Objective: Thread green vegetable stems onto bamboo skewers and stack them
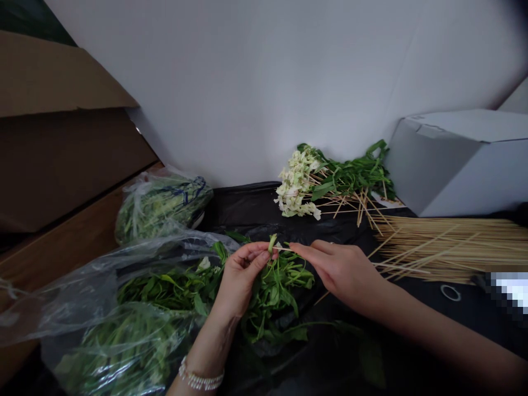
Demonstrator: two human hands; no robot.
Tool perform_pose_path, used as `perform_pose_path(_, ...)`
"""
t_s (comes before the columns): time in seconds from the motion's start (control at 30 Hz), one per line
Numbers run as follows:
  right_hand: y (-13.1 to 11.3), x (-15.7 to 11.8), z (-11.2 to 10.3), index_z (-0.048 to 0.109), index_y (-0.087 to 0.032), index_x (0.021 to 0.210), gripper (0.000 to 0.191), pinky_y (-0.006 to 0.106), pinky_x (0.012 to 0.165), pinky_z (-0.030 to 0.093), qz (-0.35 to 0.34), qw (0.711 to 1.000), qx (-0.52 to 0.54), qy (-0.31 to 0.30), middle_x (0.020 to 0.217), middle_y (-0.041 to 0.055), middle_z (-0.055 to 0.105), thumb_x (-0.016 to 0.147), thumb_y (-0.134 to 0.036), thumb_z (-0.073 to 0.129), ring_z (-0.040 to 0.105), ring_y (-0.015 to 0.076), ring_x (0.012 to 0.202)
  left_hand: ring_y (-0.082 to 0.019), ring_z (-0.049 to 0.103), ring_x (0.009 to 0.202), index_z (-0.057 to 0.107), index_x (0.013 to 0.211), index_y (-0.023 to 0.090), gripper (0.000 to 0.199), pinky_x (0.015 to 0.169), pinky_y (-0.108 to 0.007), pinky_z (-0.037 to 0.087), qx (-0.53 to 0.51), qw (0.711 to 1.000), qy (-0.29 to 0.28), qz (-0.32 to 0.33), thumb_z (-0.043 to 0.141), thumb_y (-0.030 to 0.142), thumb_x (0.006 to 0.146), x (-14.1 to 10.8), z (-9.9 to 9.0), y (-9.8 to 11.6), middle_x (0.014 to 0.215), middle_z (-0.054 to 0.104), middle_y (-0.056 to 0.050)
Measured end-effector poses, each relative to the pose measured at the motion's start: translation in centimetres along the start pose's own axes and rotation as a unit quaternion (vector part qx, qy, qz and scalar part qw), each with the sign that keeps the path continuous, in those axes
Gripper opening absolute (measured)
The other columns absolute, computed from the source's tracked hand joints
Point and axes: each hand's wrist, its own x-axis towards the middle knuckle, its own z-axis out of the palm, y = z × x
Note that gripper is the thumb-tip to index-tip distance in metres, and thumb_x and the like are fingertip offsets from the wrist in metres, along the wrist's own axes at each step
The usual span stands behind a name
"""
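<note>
My left hand (241, 272) pinches a short piece of pale green vegetable stem (272, 242) between thumb and fingers. From the other side, my right hand (344, 269) grips a thin wooden skewer (284, 249), its end at the stem piece. Whether the skewer has gone through is hidden by my left fingers. Directly below both hands lies a heap of loose leafy greens (282, 297) with long stems. More dark leafy greens (165, 286) spread left of my left hand, partly on clear plastic.
Filled skewers with pale cabbage-like leaves (299, 181) and green leaves (363, 173) lie by the wall. Many bare skewers (445, 247) are piled right, near a white box (466, 159) and a ring (450, 292). Bagged greens (165, 203) and a cardboard box (61, 159) stand left.
</note>
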Motion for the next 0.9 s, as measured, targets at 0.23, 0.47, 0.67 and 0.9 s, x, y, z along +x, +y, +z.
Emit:
perform_pose_path(0.23, -0.1, -0.1, 0.3, 0.059, -0.017, 0.13, 0.043, 0.026, 0.059, 0.047, 0.002, 1.0, 0.019, -0.005, 0.087, 0.0054, 0.07, 0.092, -0.009, 0.04, 0.064, 0.0151, 0.069, -0.015, 0.069, 0.073, 0.076, 0.085, 0.018, 0.023, 0.079, -0.028, 0.053, 0.017, 1.0, -0.001, -0.007, 0.083, 0.028, 0.066, -0.2, 0.3, 0.2, 0.078, 0.077, -0.004)
perform_pose_path(0.47, -0.5, -0.2, 0.8, 0.059, -0.013, 0.125, 0.039, 0.027, 0.066, 0.051, -0.008, 0.997, 0.073, 0.006, 0.089, 0.0072, 0.071, 0.093, -0.007, 0.037, 0.066, 0.016, 0.075, -0.015, 0.068, 0.068, 0.075, 0.08, 0.016, 0.022, 0.069, -0.025, 0.052, -0.022, 0.996, -0.051, -0.071, 0.085, 0.028, 0.064, 0.0, -0.4, 0.6, 0.077, 0.076, -0.005)
perform_pose_path(0.67, -0.8, -0.5, 1.7, 0.064, -0.015, 0.109, 0.032, 0.028, 0.068, 0.05, -0.027, 0.995, 0.096, -0.007, 0.088, 0.0075, 0.07, 0.095, -0.009, 0.037, 0.066, 0.0171, 0.077, -0.012, 0.066, 0.065, 0.075, 0.079, 0.016, 0.018, 0.069, -0.023, 0.051, -0.012, 0.988, -0.116, -0.102, 0.084, 0.024, 0.065, -0.3, 0.3, 0.2, 0.071, 0.075, -0.003)
perform_pose_path(0.9, -0.3, 0.2, 0.7, 0.066, -0.016, 0.103, 0.024, 0.03, 0.076, 0.05, 0.028, 0.989, 0.142, -0.023, 0.095, 0.0081, 0.072, 0.098, -0.019, 0.043, 0.067, 0.0186, 0.085, -0.014, 0.068, 0.077, 0.074, 0.086, 0.017, 0.022, 0.076, -0.024, 0.051, 0.054, 0.997, -0.048, -0.011, 0.083, 0.023, 0.067, -0.1, -0.1, 0.6, 0.083, 0.076, -0.004)
